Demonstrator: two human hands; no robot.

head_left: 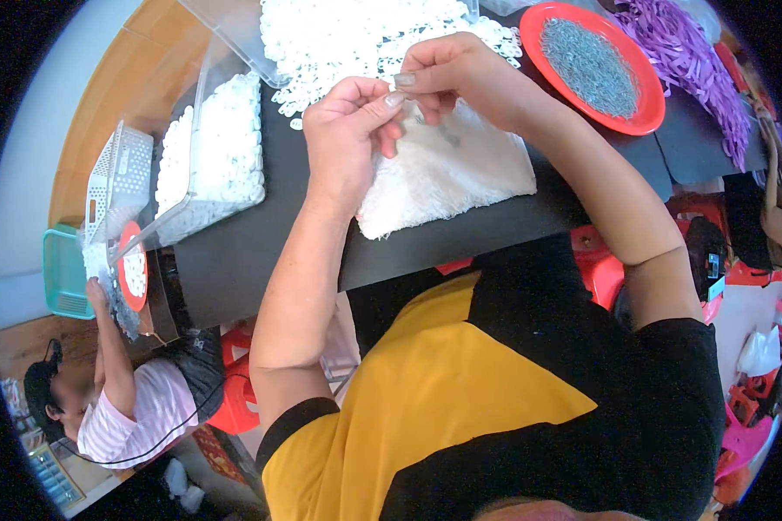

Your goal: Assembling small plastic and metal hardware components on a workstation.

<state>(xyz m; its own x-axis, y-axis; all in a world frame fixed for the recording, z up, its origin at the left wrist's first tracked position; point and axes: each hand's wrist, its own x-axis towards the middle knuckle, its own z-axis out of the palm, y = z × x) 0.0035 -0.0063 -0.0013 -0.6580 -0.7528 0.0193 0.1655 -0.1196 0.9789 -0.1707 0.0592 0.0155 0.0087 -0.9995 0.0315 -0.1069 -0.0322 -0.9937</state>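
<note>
Both hands meet above a dark counter (226, 269), toward its near edge. The left hand (349, 122) has its thumb and forefinger pressed together at the tips, and the right hand (460, 74) does the same just beside it, coming in from the right. The fingertips of the two hands almost touch; whatever lies between them is too small to make out.

Just below the hands, on the near part of the counter, lies a white cloth (447, 174) with a frayed near edge. Beyond the hands, a broad heap of small white pieces (347, 39) spreads over the far side, some lying loose near the left hand. Far right of the right hand stands a red plate (652, 113) heaped with small grey metal pieces (589, 69), and farther right hangs a bunch of purple ribbons (691, 69) draped over the counter.

To the left stands a clear box (175, 213) with more white pieces. Farther left are a white perforated basket (126, 169), a teal basket (52, 269) and a smaller red plate (132, 302) holding white pieces, where a seated co-worker (148, 412) reaches in.
</note>
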